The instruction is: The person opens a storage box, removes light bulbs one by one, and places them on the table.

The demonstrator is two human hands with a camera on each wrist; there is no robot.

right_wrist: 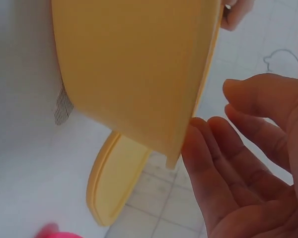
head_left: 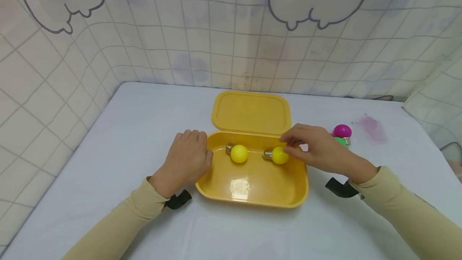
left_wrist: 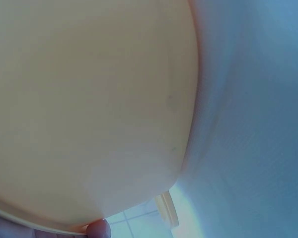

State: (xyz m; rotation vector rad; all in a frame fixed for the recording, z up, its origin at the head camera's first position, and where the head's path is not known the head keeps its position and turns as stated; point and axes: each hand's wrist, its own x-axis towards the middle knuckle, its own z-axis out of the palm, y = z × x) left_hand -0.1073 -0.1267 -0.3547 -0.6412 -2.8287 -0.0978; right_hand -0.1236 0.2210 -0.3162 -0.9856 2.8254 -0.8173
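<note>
A yellow plastic container (head_left: 216, 181) rests on the table with two yellow light bulbs inside. One bulb (head_left: 239, 154) lies left of its middle. The other bulb (head_left: 280, 155) lies at the right, its metal base pointing left. At the container's left rim my left hand (head_left: 189, 155) grips the edge, fingers curled over it. Over the right rim hovers my right hand (head_left: 315, 147), thumb beside the right bulb in the head view. In the right wrist view its fingers (right_wrist: 203, 168) are loosely bent, fingertips right at the rim, with nothing between thumb and fingers.
Behind the container lies its yellow lid (head_left: 251, 111). A magenta bulb (head_left: 342, 131) and a green bulb (head_left: 340, 141) sit right of the container, partly behind my right hand. A patterned curtain (head_left: 223, 31) stands along the table's back. Black straps (head_left: 178, 200) hang beneath both wrists.
</note>
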